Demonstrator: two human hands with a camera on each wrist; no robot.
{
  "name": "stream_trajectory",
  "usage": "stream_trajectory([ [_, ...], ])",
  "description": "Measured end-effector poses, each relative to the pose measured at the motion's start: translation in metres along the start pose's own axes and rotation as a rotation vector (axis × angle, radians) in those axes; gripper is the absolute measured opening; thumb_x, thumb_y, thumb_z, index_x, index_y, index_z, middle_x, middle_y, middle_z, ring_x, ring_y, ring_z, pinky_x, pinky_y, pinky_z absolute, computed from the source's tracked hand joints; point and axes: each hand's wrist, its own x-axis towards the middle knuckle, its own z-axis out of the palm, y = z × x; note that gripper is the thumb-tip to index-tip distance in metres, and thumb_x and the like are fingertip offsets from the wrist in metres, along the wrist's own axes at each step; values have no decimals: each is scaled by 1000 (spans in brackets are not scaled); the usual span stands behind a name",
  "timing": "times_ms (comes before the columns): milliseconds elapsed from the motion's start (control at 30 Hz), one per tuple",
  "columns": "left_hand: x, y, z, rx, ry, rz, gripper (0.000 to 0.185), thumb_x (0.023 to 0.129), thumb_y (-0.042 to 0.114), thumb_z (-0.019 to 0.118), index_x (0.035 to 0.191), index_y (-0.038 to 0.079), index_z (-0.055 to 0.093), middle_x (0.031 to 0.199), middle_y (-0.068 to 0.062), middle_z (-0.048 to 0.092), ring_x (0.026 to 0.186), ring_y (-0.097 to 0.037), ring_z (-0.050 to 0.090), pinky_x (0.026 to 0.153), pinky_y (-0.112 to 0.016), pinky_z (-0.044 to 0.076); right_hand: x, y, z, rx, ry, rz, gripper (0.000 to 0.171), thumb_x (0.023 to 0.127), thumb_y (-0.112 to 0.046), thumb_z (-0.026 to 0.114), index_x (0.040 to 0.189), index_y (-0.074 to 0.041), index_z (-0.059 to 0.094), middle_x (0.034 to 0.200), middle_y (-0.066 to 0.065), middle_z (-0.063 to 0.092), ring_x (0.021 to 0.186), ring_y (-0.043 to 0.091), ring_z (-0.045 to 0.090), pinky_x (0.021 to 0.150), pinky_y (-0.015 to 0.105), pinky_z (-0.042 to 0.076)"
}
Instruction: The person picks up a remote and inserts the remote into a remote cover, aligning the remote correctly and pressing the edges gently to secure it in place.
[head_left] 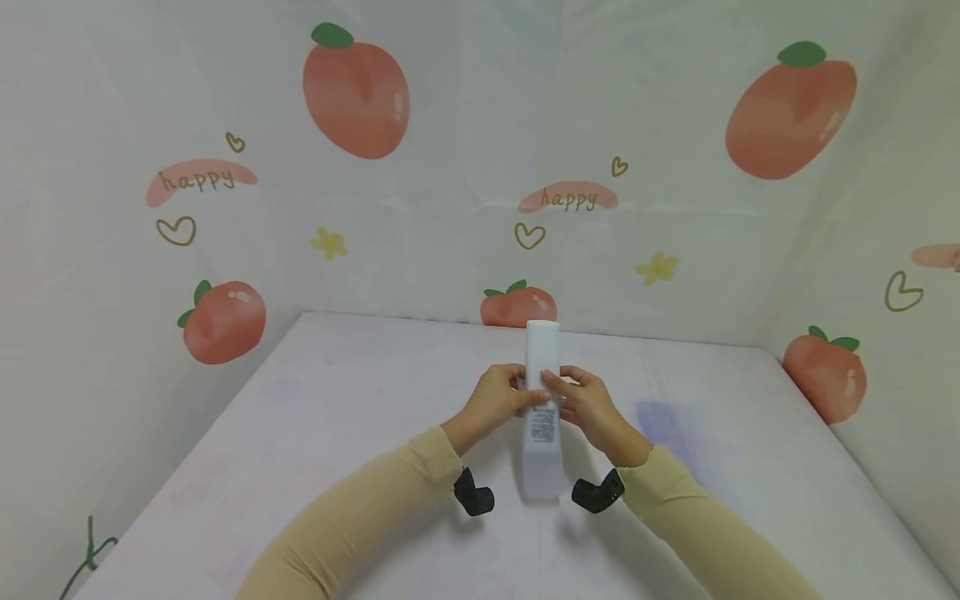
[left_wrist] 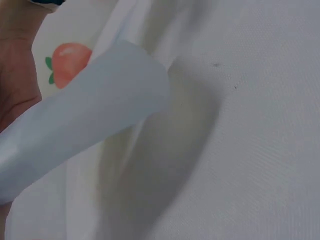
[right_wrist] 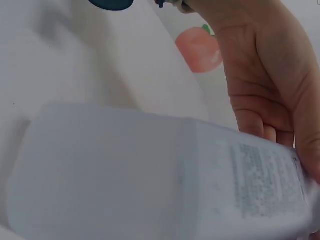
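Note:
A long white object (head_left: 543,467) with a narrower upper part and a wider lower end stands upright between my hands; its kind is not clear. Small grey print covers a label on the side facing me. My left hand (head_left: 501,397) grips it from the left, thumb across the front. From the right, my right hand (head_left: 596,408) holds it with the thumb on the front. Across the white object (left_wrist: 100,95), the left wrist view shows my right hand (left_wrist: 17,75). In the right wrist view, my left hand (right_wrist: 270,75) is behind the labelled white object (right_wrist: 120,165).
A white cloth-covered table (head_left: 360,375) spreads around the hands. Behind it hangs a pale curtain (head_left: 465,108) printed with peaches, hearts and flowers. Black wrist cameras, left (head_left: 474,493) and right (head_left: 597,492), sit near the object's lower end. A green cord (head_left: 91,554) is at the lower left.

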Motion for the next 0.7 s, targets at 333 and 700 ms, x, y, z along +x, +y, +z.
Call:
stream_trajectory([
  [333,0,-11,2,-336,83,-122,39,94,16,64,128,5,49,102,-12,63,83,-17,66,77,-34,59,-1,-1,-12,56,-34,-12,28,97,-26,59,112,-5,49,94,-1,60,78,11,65,73,24,55],
  [700,8,-4,2,-300,215,-205,11,95,7,60,88,-1,63,79,-3,56,64,-11,55,60,-23,52,-1,-2,6,-104,-26,9,32,99,-26,55,115,0,48,106,11,59,83,17,67,78,33,58],
])
